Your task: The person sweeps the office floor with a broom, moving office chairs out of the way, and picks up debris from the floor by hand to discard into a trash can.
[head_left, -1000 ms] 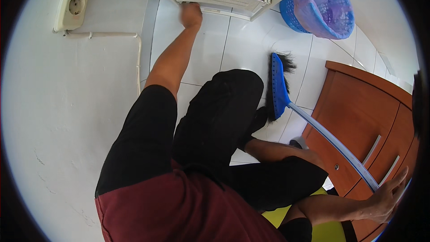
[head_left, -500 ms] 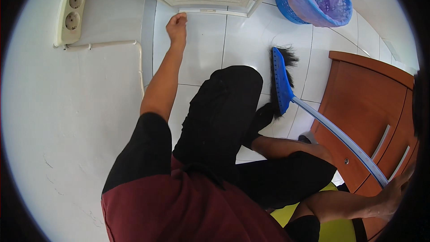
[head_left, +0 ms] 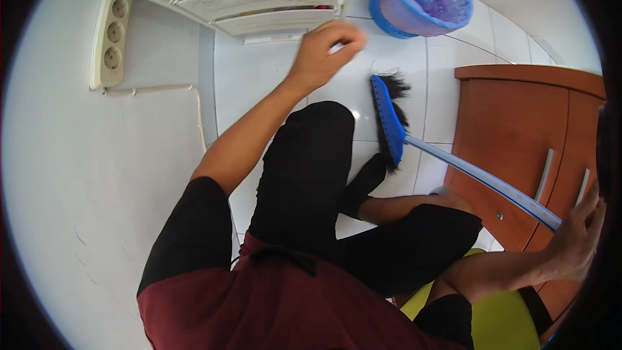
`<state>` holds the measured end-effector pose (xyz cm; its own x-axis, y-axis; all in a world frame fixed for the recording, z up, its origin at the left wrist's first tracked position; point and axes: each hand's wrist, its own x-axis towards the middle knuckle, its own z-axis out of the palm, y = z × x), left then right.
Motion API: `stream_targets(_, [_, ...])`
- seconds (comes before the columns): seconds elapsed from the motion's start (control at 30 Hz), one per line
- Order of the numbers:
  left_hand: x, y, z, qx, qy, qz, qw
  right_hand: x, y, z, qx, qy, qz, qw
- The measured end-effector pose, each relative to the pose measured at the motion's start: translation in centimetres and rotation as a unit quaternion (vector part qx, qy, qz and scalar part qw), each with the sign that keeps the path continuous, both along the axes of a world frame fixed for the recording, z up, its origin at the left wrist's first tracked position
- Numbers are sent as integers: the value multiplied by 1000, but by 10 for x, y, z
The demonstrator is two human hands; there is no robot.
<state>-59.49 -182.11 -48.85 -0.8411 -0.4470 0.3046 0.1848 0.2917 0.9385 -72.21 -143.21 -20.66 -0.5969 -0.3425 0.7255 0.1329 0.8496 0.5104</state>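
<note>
Broom meets our right hand, grip unclear; left hand half-curled, contents unclear, rack beyond it. We judge: steadying step; next move calls for firm handling.

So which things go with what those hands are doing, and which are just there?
With the hands:
- broom, its handle at the right hand
- white rack, nearest the left hand

Just there:
- blue bin with a purple liner
- brown cabinet
- socket strip on the wall
</note>
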Motion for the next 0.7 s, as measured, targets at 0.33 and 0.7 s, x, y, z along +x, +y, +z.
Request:
stream_targets(0.33, [-272,31,18,-213,-202,68,953,51,-66,10,57,13,140,988])
stream_targets(0.7, [-349,-2,-79,-324,-527,-231,751,57,-52,9,47,-30,140,989])
